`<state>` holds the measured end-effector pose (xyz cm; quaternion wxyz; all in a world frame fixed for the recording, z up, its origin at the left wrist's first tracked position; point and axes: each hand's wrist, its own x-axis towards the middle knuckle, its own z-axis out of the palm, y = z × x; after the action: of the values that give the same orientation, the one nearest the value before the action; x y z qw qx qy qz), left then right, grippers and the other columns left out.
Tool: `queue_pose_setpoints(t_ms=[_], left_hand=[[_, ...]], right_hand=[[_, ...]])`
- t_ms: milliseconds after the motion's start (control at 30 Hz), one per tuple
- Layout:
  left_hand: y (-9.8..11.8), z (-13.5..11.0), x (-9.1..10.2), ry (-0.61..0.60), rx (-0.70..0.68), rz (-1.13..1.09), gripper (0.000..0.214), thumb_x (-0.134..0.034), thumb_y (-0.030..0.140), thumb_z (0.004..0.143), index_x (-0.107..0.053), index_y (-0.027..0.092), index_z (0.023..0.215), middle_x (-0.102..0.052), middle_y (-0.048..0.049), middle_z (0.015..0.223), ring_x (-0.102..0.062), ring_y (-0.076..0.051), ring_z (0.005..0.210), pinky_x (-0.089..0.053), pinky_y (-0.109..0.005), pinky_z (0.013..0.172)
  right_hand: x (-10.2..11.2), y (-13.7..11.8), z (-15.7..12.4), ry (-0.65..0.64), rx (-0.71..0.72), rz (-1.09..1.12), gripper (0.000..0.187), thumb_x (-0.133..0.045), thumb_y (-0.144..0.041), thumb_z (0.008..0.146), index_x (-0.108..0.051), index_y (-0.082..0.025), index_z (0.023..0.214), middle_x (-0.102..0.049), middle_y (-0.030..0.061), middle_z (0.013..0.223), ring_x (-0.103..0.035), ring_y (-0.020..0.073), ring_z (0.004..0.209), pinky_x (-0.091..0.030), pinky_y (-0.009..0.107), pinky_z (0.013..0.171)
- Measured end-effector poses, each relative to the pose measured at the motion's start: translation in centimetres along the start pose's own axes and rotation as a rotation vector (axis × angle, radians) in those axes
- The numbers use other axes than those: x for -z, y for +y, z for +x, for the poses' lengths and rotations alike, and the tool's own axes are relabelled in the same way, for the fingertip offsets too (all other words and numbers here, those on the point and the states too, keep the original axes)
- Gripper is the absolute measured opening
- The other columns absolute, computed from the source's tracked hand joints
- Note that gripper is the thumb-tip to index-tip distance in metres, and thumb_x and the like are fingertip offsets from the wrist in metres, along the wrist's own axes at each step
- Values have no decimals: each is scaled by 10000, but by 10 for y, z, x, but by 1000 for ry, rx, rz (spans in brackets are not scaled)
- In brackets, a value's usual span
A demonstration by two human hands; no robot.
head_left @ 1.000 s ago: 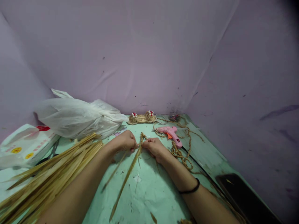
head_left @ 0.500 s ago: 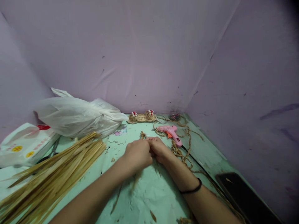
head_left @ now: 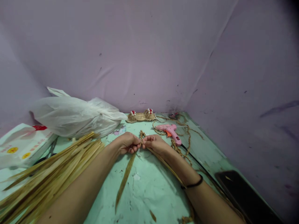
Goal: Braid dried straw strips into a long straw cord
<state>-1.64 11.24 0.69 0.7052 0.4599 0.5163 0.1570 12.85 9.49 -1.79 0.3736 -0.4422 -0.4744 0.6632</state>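
Observation:
At the middle of the table my left hand (head_left: 129,143) is closed in a pinch, and my right hand (head_left: 154,143) pinches close beside it, fingertips almost meeting. Both grip dried leaf strips at the near end of a short knotted braid (head_left: 142,134), which pokes out just beyond the fingers. One flat tan leaf strip (head_left: 125,183) hangs from below my left hand toward me. Another narrow strip (head_left: 168,165) runs from my right hand back along the forearm. The exact crossing of the strips is hidden by the fingers.
A bundle of dried leaves (head_left: 60,174) lies left, near a white plastic bag (head_left: 77,116) and a white printed package (head_left: 25,144). Behind are a woven straw piece with beaded flowers (head_left: 141,117), a pink glue gun (head_left: 171,131) and braided cord (head_left: 184,155). A phone (head_left: 245,196) lies right.
My hands have drawn slightly apart, and the left has rolled from a fist over the work to a pinch beside it. The strips now spread out to either side.

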Motion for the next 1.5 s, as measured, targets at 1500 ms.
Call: queue_pose_setpoints(t_ms=[1500], left_hand=[[-8, 2, -15, 306, -159, 158, 68, -502, 131, 552, -518, 117, 487, -297, 65, 294, -217, -43, 277, -147, -195, 328]], right_hand=[[52, -68, -52, 250, -6, -1199, 124, -528, -167, 576, -617, -156, 491, -517, -2, 429, -421, 94, 413, -267, 221, 414]])
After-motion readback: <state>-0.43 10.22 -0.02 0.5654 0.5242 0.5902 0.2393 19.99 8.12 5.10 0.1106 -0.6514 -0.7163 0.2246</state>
